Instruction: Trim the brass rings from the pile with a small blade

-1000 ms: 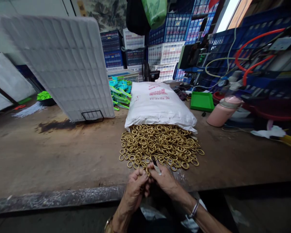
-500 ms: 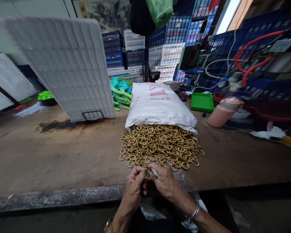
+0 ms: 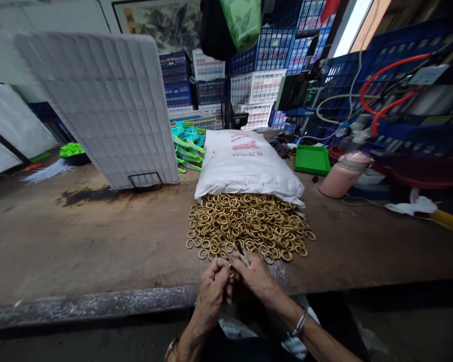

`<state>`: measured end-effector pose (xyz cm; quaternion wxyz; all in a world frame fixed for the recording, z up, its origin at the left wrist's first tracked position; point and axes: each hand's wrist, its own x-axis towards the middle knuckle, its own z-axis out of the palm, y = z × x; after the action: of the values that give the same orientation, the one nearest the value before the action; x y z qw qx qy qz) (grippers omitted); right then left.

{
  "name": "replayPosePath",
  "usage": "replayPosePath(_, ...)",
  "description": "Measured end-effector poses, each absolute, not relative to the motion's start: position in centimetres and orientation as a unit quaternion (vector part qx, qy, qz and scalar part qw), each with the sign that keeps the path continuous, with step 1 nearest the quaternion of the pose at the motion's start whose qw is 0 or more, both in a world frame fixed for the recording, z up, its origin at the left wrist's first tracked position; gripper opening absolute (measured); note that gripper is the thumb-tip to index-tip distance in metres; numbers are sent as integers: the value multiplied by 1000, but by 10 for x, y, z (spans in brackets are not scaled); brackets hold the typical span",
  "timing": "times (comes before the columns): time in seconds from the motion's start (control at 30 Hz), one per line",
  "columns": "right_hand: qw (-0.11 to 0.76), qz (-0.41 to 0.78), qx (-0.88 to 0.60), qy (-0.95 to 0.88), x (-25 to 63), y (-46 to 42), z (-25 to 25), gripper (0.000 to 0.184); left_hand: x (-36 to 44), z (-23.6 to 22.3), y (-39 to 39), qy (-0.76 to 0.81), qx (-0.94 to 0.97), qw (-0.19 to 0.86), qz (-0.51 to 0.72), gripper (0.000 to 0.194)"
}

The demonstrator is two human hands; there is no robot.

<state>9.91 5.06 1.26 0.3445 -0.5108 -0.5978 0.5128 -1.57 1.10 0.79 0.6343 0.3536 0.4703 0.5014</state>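
A brown worktable (image 3: 98,251) with a scuffed front edge spans the view. At its far left lies a bunch of white strands (image 3: 47,172), near a dark bowl (image 3: 77,159) heaped with bright green pieces (image 3: 71,149). Next, a tall white ribbed panel (image 3: 105,100) leans back beside a dark stain, a black wire stand (image 3: 145,181) at its foot. A framed picture (image 3: 166,30) hangs behind, then blue and white crates (image 3: 258,86) stand stacked. Teal and green plastic pieces (image 3: 189,146) lie left of a plump white sack (image 3: 245,168), and golden rings (image 3: 245,221) are heaped at the sack's near end. Farther right come a green tray (image 3: 312,159), a pink bottle (image 3: 342,178), a red hose (image 3: 366,95) and a dark red basin (image 3: 419,173).

Both forearms reach up from the bottom, the hands nearly meeting at the table's front edge, just below the heap. The left hand (image 3: 212,286) is curled, thumb and fingers pinched around a golden ring (image 3: 231,274). The right hand (image 3: 256,276), a silvery bracelet (image 3: 299,323) at its wrist, closes around a narrow tool (image 3: 244,258) whose dark end points up toward the heap; its fingertips meet the left's near the ring. Whether they grip that ring too, I cannot tell.
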Motion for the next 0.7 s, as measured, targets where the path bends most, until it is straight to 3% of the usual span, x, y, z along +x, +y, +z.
replayPosePath(0.37, 332, 500, -503, -622, 102, 49, 10, 26, -13, 9, 4, 434, 330, 662, 514, 29)
replayPosePath(0.6, 243, 322, -510, -760, 114, 42, 7, 14, -11, 11, 7, 429, 329, 653, 530, 27)
replayPosePath(0.7, 207, 284, -494, -795, 116, 38, 6, 18, -12, 9, 8, 439, 363, 636, 521, 26)
